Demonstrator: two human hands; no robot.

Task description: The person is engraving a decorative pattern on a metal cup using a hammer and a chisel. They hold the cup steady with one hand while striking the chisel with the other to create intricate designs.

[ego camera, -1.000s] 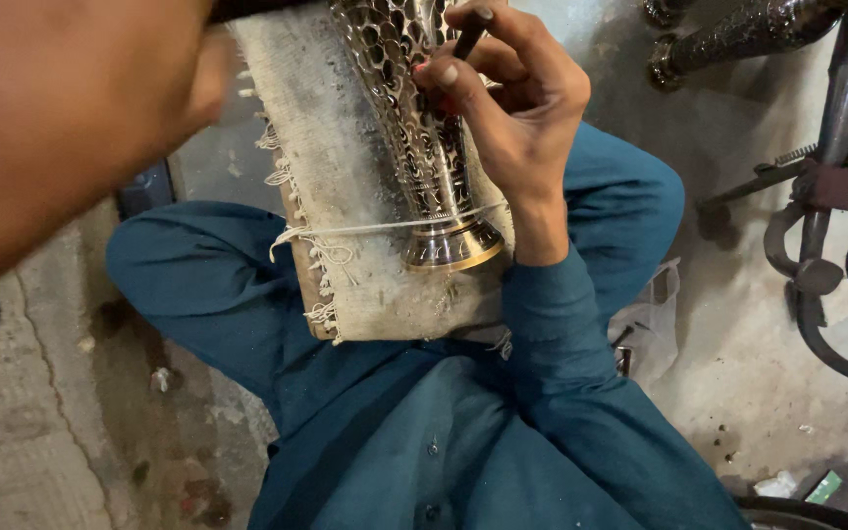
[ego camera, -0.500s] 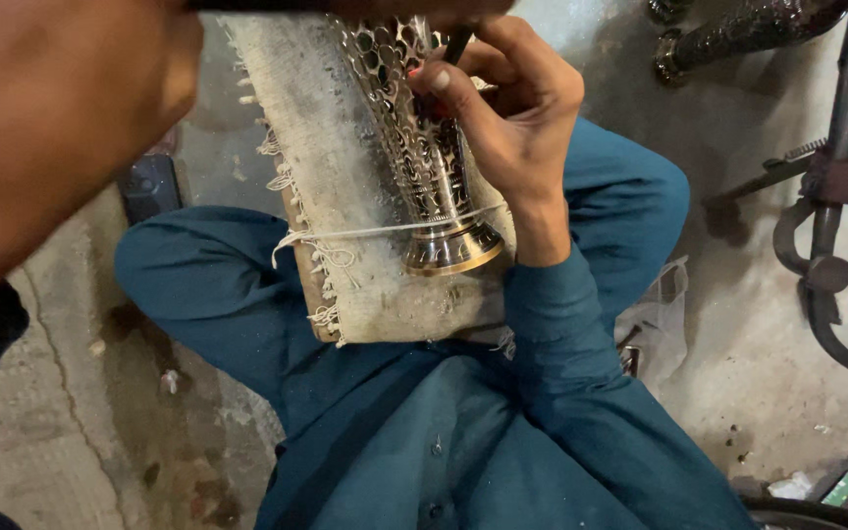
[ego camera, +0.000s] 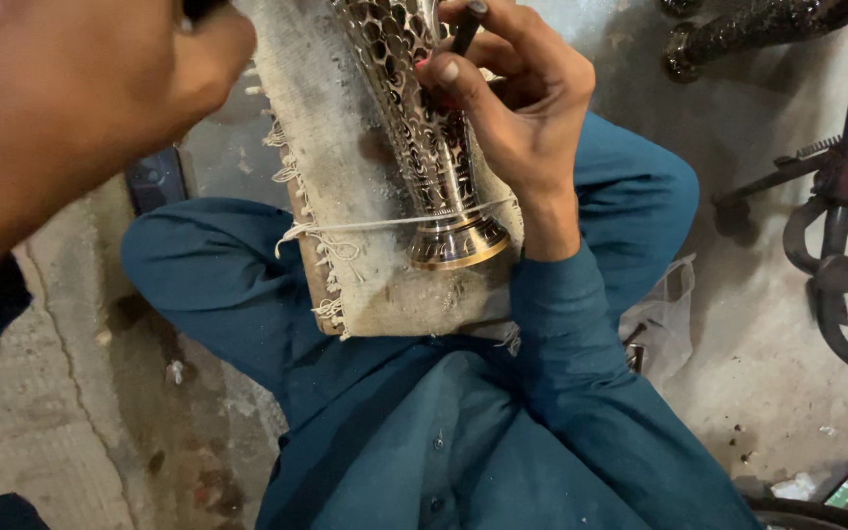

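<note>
Metalwork fills the lap: a pierced metal vase [ego camera: 424, 147] lies on a frayed cloth pad [ego camera: 345, 196] across the person's knees, tied down near its brass foot by 1 loop of string [ego camera: 365, 226]. Compared with a second ago, the right hand [ego camera: 522, 108] sits a little lower on the vase, fingers pinched narrowly round a thin dark tool [ego camera: 465, 29] whose tip stays against the lattice, so the cutting seems to creep along. The left hand [ego camera: 80, 108] has swung closer, blurred, and I cannot tell what it grips. The vase's top is cut off.
</note>
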